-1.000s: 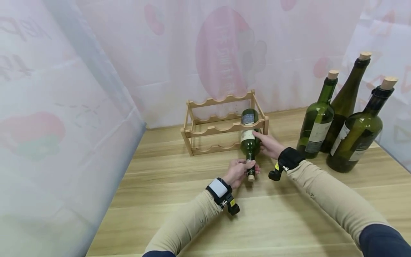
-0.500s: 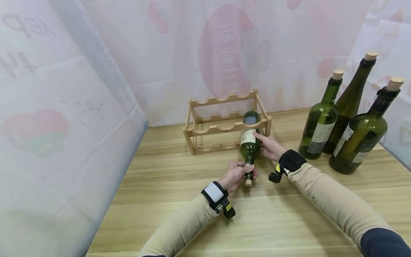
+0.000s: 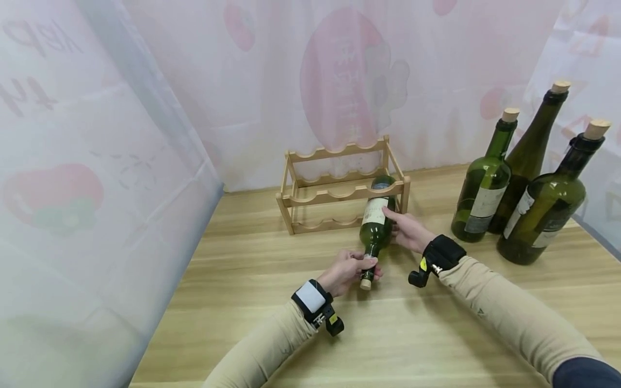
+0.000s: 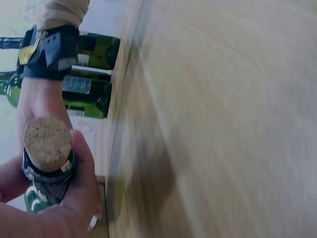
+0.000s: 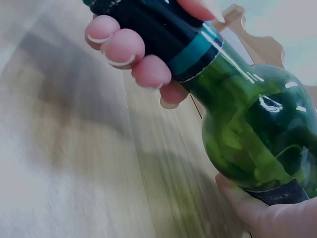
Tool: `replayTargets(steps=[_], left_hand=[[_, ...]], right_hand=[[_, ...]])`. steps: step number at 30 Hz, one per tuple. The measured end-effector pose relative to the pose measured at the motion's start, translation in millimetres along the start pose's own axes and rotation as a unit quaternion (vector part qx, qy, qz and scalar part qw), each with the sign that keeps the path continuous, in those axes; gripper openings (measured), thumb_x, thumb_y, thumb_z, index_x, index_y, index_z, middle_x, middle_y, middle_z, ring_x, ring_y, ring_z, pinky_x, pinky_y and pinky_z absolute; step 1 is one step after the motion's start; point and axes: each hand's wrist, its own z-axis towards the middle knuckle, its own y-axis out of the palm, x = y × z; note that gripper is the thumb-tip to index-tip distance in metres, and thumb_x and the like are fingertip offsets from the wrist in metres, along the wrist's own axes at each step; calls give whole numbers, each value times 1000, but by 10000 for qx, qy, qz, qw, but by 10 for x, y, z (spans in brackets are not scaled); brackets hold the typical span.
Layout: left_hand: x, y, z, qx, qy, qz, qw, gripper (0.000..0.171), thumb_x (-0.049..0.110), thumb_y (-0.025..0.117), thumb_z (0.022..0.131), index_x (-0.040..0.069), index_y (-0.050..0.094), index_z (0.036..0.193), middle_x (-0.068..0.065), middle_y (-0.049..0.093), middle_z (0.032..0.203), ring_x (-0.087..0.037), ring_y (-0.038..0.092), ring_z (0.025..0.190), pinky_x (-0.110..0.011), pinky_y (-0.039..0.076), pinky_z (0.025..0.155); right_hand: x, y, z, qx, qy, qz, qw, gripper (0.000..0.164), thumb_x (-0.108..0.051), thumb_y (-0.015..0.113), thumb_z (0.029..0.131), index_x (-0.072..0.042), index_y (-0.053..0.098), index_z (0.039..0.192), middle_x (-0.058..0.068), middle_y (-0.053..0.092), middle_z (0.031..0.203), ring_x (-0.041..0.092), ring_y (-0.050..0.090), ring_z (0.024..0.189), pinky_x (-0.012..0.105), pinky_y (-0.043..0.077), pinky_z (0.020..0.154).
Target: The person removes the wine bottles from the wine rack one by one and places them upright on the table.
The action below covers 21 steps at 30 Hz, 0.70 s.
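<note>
A corked green wine bottle (image 3: 375, 229) lies neck toward me at the right end of a small wooden wine rack (image 3: 315, 198). Its base end sits behind the rack's front upper rail, while the neck and shoulder stick out in front. My left hand (image 3: 345, 272) grips the neck just behind the cork (image 4: 48, 141), its fingers (image 5: 131, 54) curled under the neck in the right wrist view. On the bottle's body, my right hand (image 3: 409, 233) holds the right side, thumb on the cream label and the other fingers mostly hidden behind the glass.
Three corked green bottles stand upright to the right: a shorter one (image 3: 481, 188), a tall slim one (image 3: 538, 132) and a broad one (image 3: 545, 210). Printed curtains (image 3: 262, 97) hang behind and left of the wooden table (image 3: 252, 258).
The bottle has slid toward me and a little left, its neck swinging left and its base lower behind the rail. Both hands have moved with it, the left more. The rack stays put.
</note>
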Motion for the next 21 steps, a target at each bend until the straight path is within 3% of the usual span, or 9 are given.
replayTargets(steps=[4, 11, 15, 18, 21], left_hand=[[0, -109, -70, -157, -91, 184, 9997, 34, 4, 61, 91, -14, 53, 119, -18, 71, 90, -16, 69, 72, -42, 56, 88], [38, -270, -154, -496, -239, 390, 9977, 40, 4, 59, 92, -18, 49, 123, -10, 70, 82, -17, 69, 75, -38, 57, 85], [57, -361, -189, -688, -204, 588, 9957, 39, 4, 58, 93, -19, 48, 123, -8, 69, 83, -17, 69, 76, -36, 58, 84], [68, -425, -219, -784, -190, 687, 9944, 36, 4, 58, 93, -17, 50, 121, -9, 69, 85, -17, 69, 76, -37, 57, 85], [81, -473, -248, -863, -134, 740, 9934, 34, 4, 57, 93, -17, 51, 119, -13, 69, 89, -18, 69, 78, -36, 57, 85]], right_hand=[[69, 40, -24, -138, -36, 135, 9998, 67, -39, 46, 101, 3, 23, 148, 2, 55, 108, 12, 60, 95, 33, 48, 94], [142, 92, -48, -335, -129, 210, 9991, 65, -37, 43, 102, 4, 21, 148, 1, 58, 105, 13, 62, 94, 51, 31, 114], [151, 112, -34, -434, -124, 146, 9989, 68, -39, 42, 102, 4, 18, 149, 11, 52, 121, 20, 57, 107, 54, 27, 116], [149, 135, -28, -482, -69, 120, 9987, 71, -40, 42, 102, 5, 14, 150, 21, 40, 137, 31, 47, 125, 54, 25, 117], [146, 167, -27, -502, -35, 148, 9986, 72, -40, 42, 102, 5, 13, 150, 24, 34, 143, 36, 38, 134, 53, 25, 117]])
